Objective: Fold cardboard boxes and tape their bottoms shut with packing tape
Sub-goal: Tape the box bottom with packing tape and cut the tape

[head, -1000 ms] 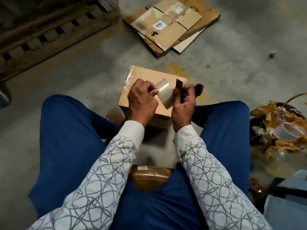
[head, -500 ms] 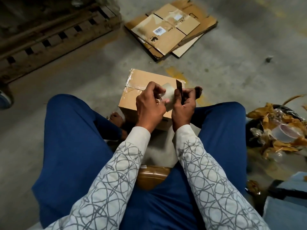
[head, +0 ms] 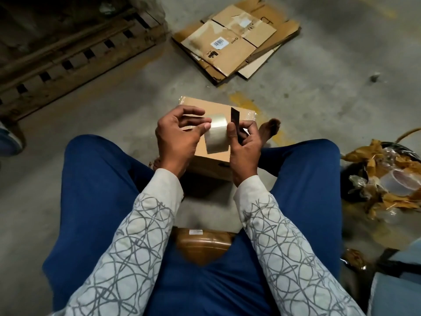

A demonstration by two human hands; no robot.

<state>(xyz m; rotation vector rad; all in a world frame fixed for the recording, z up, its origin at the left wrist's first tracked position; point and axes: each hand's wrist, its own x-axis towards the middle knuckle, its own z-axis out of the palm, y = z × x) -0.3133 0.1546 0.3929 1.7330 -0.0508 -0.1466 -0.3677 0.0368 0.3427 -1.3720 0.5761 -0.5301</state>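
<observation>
A small brown cardboard box (head: 206,104) sits on the grey concrete floor (head: 114,106), its top seam already taped over, tucked between the crossed legs of a person in blue trousers and white sleeves patterned with grey loops. Both hands are raised just above the box. The left hand (head: 177,135) pinches the left edge of a pale, glossy strip of packing tape (head: 216,133) between thumb and forefinger, with the other fingers loosely spread. The right hand (head: 245,144) is curled round a thin dark flat cutter (head: 235,116) that stands upright, while its thumb lies against the strip's right edge, so the tape hangs stretched between the two hands. Nearer the person than the box, a brown roll of packing tape (head: 202,246) rests in the lap. Beyond the box, well apart, lies a stack of flattened brown cardboard boxes (head: 234,39), one with a barcode label. Left of it and farther back is a dark wooden pallet (head: 75,49). Right of the box stands a black bin (head: 352,176) heaped with crumpled brown scraps and clear film.
</observation>
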